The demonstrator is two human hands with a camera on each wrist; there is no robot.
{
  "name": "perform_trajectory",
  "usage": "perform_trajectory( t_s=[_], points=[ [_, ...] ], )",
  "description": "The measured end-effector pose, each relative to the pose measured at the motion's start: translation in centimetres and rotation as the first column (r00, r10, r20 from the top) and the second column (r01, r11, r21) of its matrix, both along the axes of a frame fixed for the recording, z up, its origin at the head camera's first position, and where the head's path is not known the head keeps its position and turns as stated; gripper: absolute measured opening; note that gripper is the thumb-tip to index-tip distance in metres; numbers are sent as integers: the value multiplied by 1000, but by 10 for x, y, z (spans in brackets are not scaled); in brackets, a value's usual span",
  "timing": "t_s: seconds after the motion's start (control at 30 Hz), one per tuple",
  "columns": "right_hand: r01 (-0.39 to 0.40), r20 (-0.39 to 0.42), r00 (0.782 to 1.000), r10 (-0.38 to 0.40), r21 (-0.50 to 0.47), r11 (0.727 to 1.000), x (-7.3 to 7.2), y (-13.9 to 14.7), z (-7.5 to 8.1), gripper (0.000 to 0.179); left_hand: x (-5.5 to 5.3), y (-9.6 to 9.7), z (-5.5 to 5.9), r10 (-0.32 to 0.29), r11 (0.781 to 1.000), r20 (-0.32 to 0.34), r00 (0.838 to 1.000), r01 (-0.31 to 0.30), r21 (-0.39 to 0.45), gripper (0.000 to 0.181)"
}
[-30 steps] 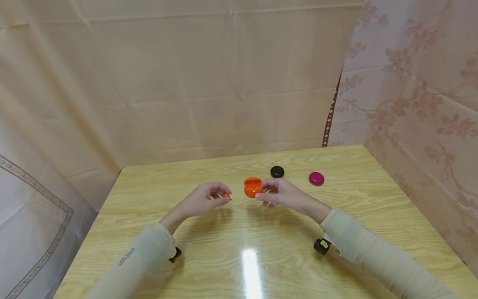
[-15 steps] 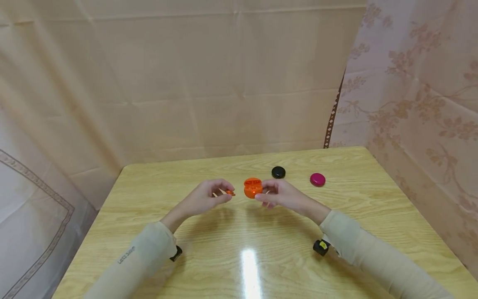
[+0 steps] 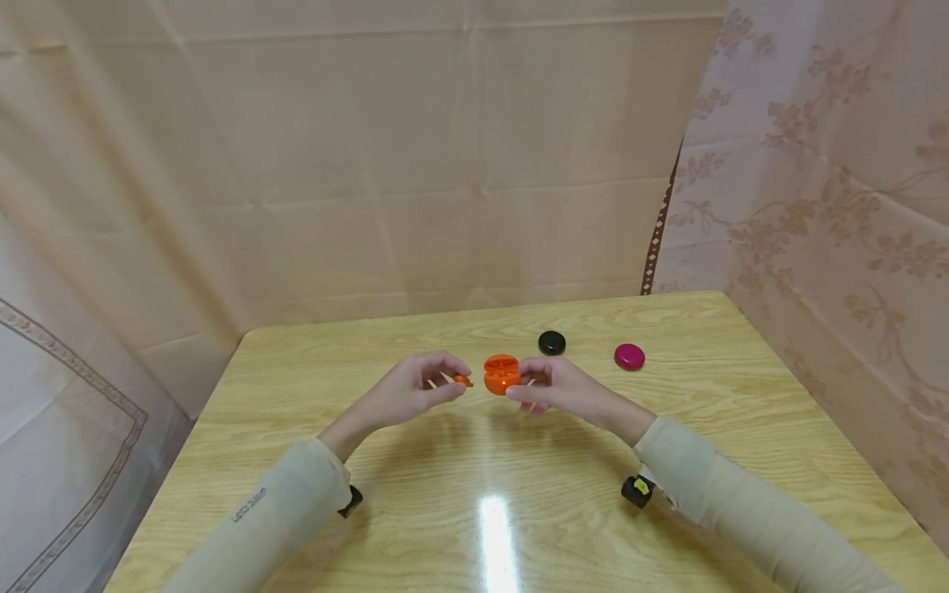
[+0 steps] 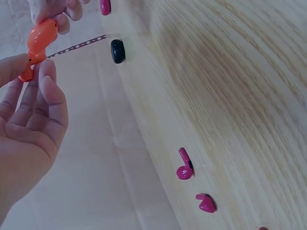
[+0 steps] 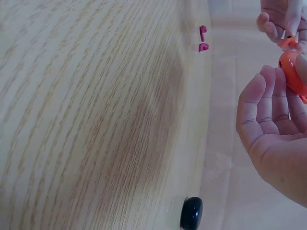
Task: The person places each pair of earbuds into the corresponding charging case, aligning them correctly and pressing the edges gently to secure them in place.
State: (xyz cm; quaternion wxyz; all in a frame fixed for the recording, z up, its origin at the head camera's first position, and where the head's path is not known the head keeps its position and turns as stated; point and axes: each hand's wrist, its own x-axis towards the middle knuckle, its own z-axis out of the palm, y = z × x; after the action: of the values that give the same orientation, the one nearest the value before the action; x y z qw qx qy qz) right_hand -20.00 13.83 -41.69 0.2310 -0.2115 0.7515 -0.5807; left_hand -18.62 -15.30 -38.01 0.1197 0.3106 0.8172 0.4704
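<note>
My left hand (image 3: 415,389) pinches an orange earbud (image 4: 27,73) between thumb and fingertips, also seen in the right wrist view as a small orange earbud (image 5: 289,41). Facing it, my right hand (image 3: 559,385) grips a round orange earbud case (image 3: 502,380) by its side, fingers behind and thumb in front. The case lid is up, and its inside faces me in the head view. In that view a narrow gap lies between earbud and case, both held above the wooden table (image 3: 415,519); in the left wrist view they overlap.
A round black case (image 3: 552,343) and a round magenta case (image 3: 629,357) lie shut toward the back right of the table. Two magenta earbuds (image 4: 184,171) lie near the table edge in the left wrist view. Curtains hang behind and beside the table.
My left hand has moved right with the orange earbud, bringing it closer to the case and turning it so its stem points toward the case. My right hand stays nearly still.
</note>
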Motion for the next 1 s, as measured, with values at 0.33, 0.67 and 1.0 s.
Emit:
perform_trajectory(
  t_s=[0.33,0.67,1.0],
  points=[
    [1,-19,1000,-1,4,1000,1,-2,3,36,0,10,5,-13,996,-31,999,16,88,24],
    [-7,-47,999,7,-3,1000,3,-2,4,32,0,16,9,15,997,-57,998,-11,83,21],
    [-6,-74,997,6,-3,1000,4,-3,4,31,1,19,9,25,996,-77,997,-18,88,19]
  ],
)
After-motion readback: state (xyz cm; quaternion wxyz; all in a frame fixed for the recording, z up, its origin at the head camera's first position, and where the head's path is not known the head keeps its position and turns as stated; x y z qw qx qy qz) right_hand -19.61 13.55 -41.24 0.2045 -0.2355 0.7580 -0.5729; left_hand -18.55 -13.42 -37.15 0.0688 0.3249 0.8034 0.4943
